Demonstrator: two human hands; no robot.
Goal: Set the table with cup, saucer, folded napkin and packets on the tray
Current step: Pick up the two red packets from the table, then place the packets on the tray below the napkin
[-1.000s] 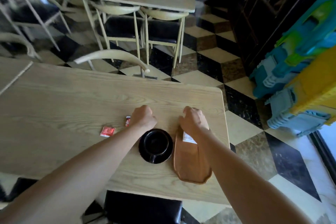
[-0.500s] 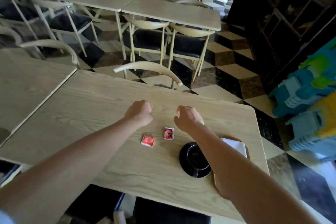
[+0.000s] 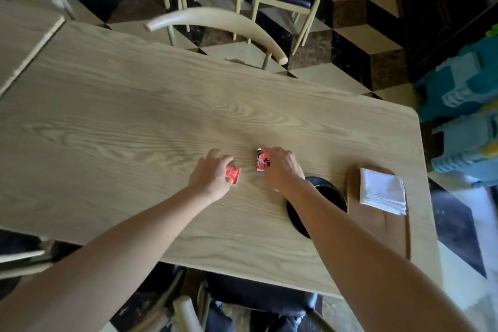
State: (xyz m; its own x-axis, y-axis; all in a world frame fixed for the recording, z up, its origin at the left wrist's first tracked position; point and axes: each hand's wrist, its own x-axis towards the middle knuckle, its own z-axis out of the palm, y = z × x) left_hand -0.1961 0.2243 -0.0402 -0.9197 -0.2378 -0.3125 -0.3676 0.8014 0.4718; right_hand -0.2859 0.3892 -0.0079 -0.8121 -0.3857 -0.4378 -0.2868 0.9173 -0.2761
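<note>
On the counter (image 3: 161, 116) our left hand (image 3: 210, 179) pinches the red packet (image 3: 233, 175), right hand (image 3: 283, 170) the printed packet (image 3: 262, 163); we reckon flimsy, edge-grab stuff.

I count two packets near the middle of the table (image 3: 134, 116): the red packet (image 3: 232, 175) and the red-and-white packet (image 3: 262, 161). One tray (image 3: 382, 232) lies by the right edge, bearing one folded napkin (image 3: 382, 194). One black saucer (image 3: 332, 192) sits beside the tray; the forearm hides any cup. Two hands show: left hand (image 3: 210, 178) and right hand (image 3: 283, 167). One second table (image 3: 24, 32) stands off the far left corner.
</note>
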